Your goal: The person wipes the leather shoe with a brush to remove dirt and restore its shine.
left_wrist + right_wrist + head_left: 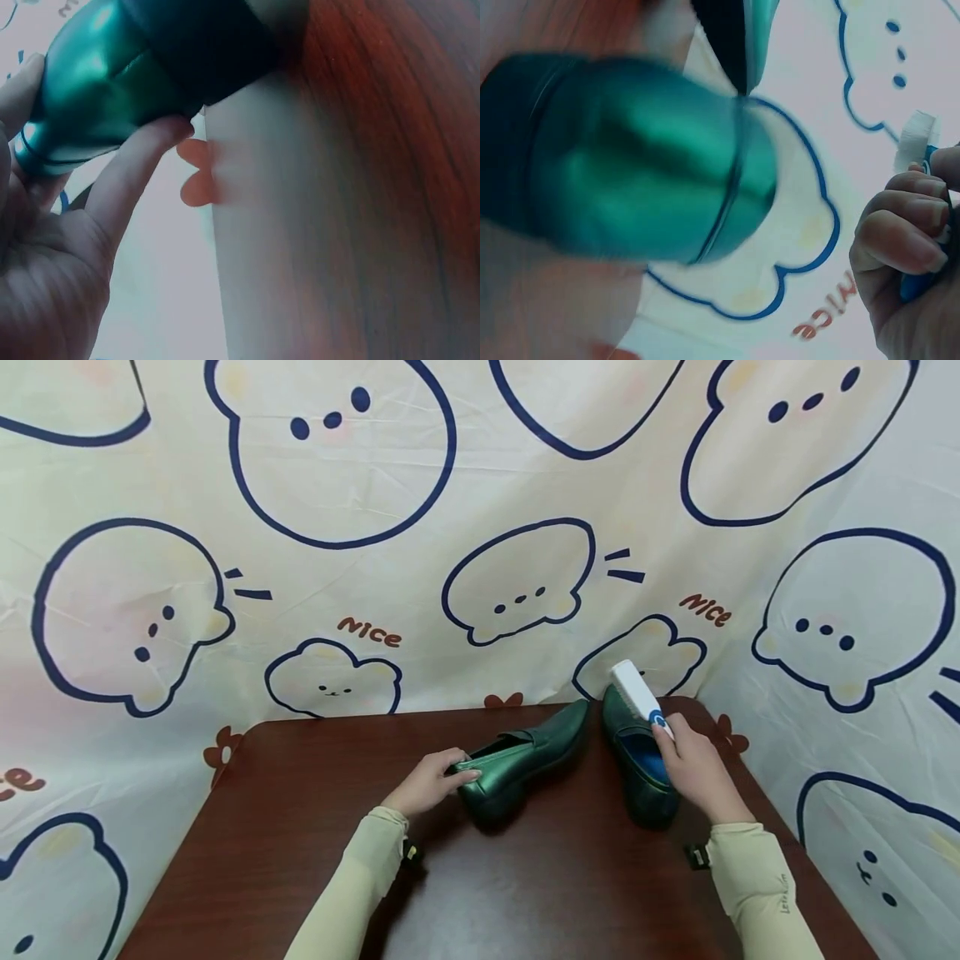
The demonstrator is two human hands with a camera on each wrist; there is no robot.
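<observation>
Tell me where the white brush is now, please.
In the head view, the white brush is right of centre, gripped by the right hand over the right green shoe.

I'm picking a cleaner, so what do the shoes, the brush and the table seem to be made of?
Shoes: glossy green leather or imitation, judging by bright highlights and seam lines; which can't be told.

Brush: probably hard plastic, with smooth, even white and blue surfaces.

Table: wood or wood-look laminate, reddish brown with a soft sheen; streaky grain shows, but doesn't settle which.

2 green shoes (pixel 517 768) (pixel 651 802); white brush (pixel 634 688) over 1.
</observation>
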